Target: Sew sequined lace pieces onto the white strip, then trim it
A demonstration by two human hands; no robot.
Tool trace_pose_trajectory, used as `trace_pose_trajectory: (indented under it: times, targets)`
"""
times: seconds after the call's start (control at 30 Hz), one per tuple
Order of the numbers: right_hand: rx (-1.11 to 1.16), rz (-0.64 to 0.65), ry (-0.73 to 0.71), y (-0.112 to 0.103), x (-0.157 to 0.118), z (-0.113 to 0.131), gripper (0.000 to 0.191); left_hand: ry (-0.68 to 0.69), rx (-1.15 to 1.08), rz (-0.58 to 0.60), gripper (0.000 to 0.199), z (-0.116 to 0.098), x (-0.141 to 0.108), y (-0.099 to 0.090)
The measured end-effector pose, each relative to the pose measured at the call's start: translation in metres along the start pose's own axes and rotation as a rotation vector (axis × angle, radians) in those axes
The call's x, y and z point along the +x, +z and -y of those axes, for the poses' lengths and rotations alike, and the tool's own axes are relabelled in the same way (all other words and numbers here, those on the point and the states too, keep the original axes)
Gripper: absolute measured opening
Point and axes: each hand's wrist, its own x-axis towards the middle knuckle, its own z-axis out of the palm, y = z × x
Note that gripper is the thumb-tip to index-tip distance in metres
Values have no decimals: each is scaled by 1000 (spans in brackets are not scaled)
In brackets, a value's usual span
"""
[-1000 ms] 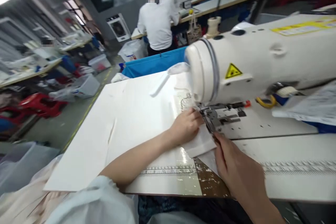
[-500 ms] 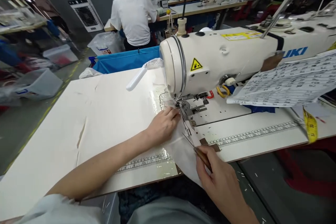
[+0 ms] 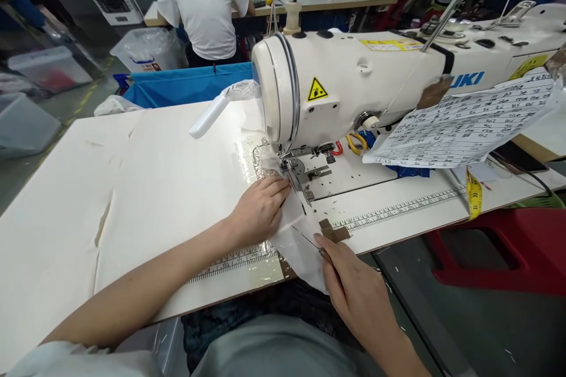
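White sheer fabric [image 3: 298,247] runs from beneath the head of a sewing machine [image 3: 318,82] and hangs over the table's front edge. My left hand [image 3: 260,206] is closed on this cloth just in front of the presser foot [image 3: 289,164], fingers bent together at its edge. In my right hand [image 3: 354,283] is an awl [image 3: 325,254], its thin metal point lying over the fabric and aimed up and left. Most of the awl's handle is hidden by my fingers, which also rest against the cloth's right side.
A handwritten sheet [image 3: 460,123] hangs at the machine's right, above a yellow tape measure [image 3: 474,194]. Yellow-handled scissors [image 3: 356,142] lie behind the needle area. A printed ruler [image 3: 398,205] follows the table edge. A red stool [image 3: 499,253] stands right; a co-worker [image 3: 201,6] sits ahead.
The camera view has shifted, so the machine appears further left and higher. The awl's point has drawn back from the metal guide, now lower over the cloth. My left hand stays by the presser foot.
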Motion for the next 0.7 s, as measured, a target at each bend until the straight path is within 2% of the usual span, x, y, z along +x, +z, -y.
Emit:
trace_pose_trajectory:
  times: [0.13,0.43,0.7]
  targets:
    - [1,26,-7,-2,0,-1,32,-4,-11,24,46,1,0,-3]
    - [-88,83,23,-1,16,-4,32,-15,78,-3,48,2,1,7]
    - [-114,107,28,1,24,-5,30,-44,132,13,49,-1,4,6]
